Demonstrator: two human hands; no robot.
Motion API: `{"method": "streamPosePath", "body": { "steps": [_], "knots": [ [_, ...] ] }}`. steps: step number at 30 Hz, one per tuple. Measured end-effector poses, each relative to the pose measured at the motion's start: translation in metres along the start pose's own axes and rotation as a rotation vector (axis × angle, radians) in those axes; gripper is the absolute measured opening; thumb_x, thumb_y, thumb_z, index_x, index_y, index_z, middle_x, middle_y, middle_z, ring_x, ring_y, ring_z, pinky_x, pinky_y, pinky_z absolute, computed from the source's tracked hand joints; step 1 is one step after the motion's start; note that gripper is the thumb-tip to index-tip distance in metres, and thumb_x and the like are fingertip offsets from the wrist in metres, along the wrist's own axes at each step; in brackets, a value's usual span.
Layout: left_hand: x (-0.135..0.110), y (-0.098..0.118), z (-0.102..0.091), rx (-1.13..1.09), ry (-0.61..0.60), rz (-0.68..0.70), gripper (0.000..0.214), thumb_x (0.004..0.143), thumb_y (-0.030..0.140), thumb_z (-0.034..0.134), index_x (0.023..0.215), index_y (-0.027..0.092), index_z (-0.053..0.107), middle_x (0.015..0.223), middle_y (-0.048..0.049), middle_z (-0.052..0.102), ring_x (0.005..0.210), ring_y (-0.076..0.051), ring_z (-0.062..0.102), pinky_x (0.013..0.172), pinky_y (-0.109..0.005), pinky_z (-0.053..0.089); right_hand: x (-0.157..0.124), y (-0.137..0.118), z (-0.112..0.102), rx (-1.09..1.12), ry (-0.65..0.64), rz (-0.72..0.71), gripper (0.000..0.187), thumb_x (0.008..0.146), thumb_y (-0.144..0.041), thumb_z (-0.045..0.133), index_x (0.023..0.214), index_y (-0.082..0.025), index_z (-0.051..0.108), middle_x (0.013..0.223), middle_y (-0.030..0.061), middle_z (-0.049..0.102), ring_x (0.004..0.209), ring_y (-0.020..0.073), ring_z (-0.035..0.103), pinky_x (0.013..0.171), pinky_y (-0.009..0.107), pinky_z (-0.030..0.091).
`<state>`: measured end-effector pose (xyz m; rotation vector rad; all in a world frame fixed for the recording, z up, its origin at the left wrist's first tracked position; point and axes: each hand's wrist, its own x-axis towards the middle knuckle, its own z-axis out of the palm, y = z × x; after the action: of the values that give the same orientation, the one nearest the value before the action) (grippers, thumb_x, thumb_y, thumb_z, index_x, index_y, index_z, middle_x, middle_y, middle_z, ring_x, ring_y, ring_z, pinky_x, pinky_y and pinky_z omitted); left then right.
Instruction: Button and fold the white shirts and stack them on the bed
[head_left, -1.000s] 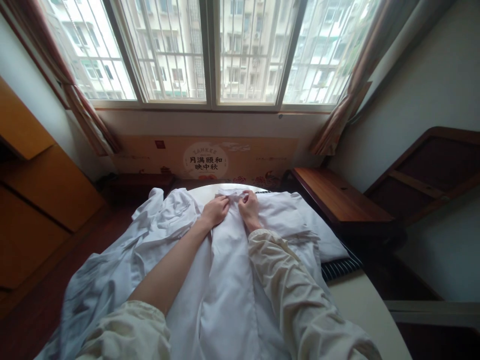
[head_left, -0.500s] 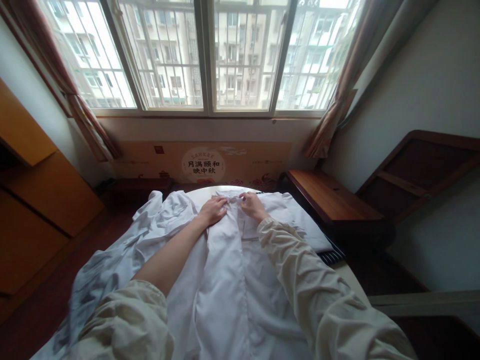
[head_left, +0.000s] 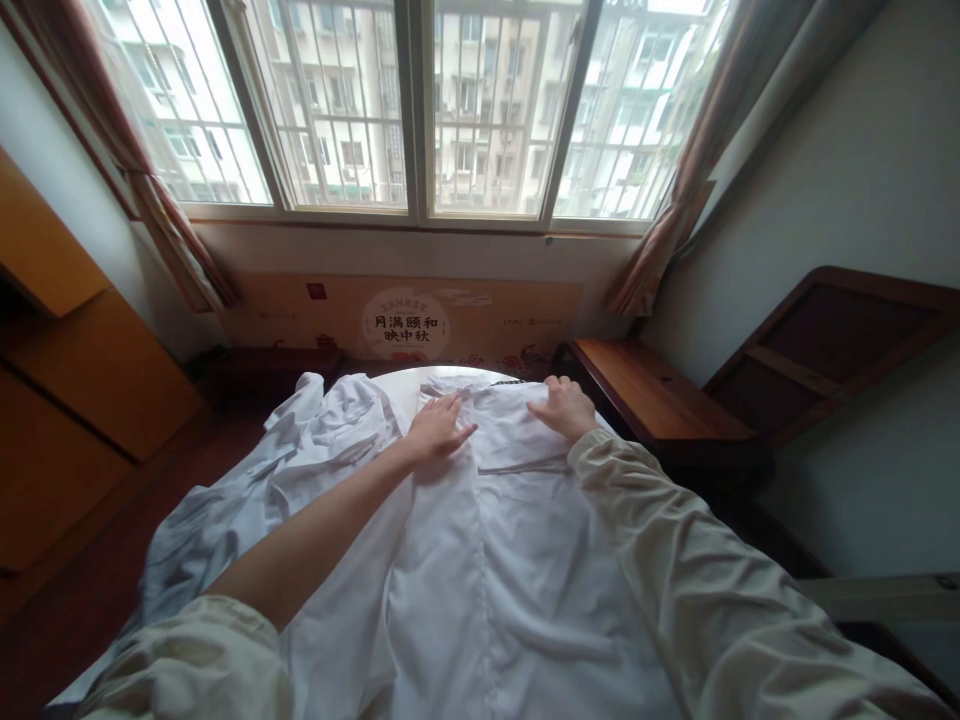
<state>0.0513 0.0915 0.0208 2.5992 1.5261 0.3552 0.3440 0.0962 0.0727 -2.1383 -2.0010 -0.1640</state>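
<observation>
A long white coat (head_left: 442,600) lies spread over a round-ended table, with a stitched seam running down its middle and a pocket edge to the right of the seam. On the cloth near the far end rests my left hand (head_left: 439,428), its fingers stretched out and the thumb apart. Further right, my right hand (head_left: 564,407) touches the coat close to its right side, thumb and fingers spread apart. Rumpled white cloth (head_left: 330,420) is heaped on the left; whether it belongs to the same coat I cannot tell.
The table's pale rim (head_left: 401,382) shows at the far end. A wooden bench (head_left: 660,390) stands at the right, with a dark framed panel (head_left: 832,350) leaning behind it. Wooden cabinets (head_left: 82,390) are at the left. A printed board (head_left: 300,300) is under the barred window (head_left: 337,120).
My right hand has left the middle near my left hand and moved right across the coat. My left hand has flattened and come slightly nearer. The right part of the coat now lies spread differently.
</observation>
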Motion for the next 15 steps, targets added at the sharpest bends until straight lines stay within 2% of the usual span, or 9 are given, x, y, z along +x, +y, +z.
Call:
{"method": "streamPosePath", "body": {
  "steps": [3, 6, 8, 10, 15],
  "knots": [
    [-0.015, 0.013, 0.002, -0.034, -0.058, 0.094, 0.086, 0.103, 0.070, 0.042, 0.168, 0.014, 0.038, 0.177, -0.0165, 0.031, 0.165, -0.034, 0.029, 0.135, -0.050, 0.019, -0.010, 0.027, 0.000, 0.051, -0.131, 0.115, 0.071, 0.090, -0.069, 0.069, 0.128, -0.008, 0.066, 0.130, 0.0265, 0.068, 0.120, 0.0399, 0.066, 0.093, 0.041, 0.050],
    [-0.023, 0.016, 0.005, -0.053, -0.139, 0.099, 0.087, 0.103, 0.070, 0.043, 0.170, 0.016, 0.035, 0.179, -0.0147, 0.028, 0.166, -0.033, 0.026, 0.135, -0.051, 0.018, -0.012, 0.042, 0.005, 0.231, -0.240, 0.154, 0.053, 0.088, -0.063, 0.072, 0.108, -0.013, 0.072, 0.112, 0.0191, 0.075, 0.103, 0.0339, 0.072, 0.081, 0.035, 0.049],
    [-0.024, 0.014, 0.006, -0.054, -0.170, 0.088, 0.087, 0.103, 0.069, 0.043, 0.171, 0.017, 0.033, 0.180, -0.0135, 0.026, 0.167, -0.032, 0.023, 0.135, -0.051, 0.017, -0.010, 0.044, 0.006, 0.375, -0.206, 0.131, 0.034, 0.085, -0.046, 0.075, 0.100, -0.016, 0.071, 0.102, 0.0124, 0.076, 0.094, 0.0278, 0.071, 0.076, 0.031, 0.047],
    [-0.023, 0.012, 0.005, -0.050, -0.189, 0.079, 0.086, 0.103, 0.068, 0.044, 0.172, 0.017, 0.031, 0.180, -0.0128, 0.024, 0.167, -0.031, 0.021, 0.135, -0.051, 0.015, -0.007, 0.040, 0.005, 0.509, -0.128, 0.078, 0.023, 0.082, -0.033, 0.073, 0.099, -0.018, 0.070, 0.099, 0.0074, 0.076, 0.090, 0.0230, 0.069, 0.074, 0.028, 0.045],
    [-0.018, 0.000, 0.004, -0.039, -0.197, 0.041, 0.084, 0.103, 0.065, 0.042, 0.172, 0.018, 0.029, 0.180, -0.0132, 0.024, 0.167, -0.031, 0.022, 0.135, -0.054, 0.014, 0.002, 0.019, -0.004, 0.634, 0.042, -0.002, 0.017, 0.082, -0.031, 0.068, 0.095, -0.021, 0.066, 0.094, 0.0025, 0.073, 0.086, 0.0197, 0.065, 0.076, 0.027, 0.044]
  ]
}}
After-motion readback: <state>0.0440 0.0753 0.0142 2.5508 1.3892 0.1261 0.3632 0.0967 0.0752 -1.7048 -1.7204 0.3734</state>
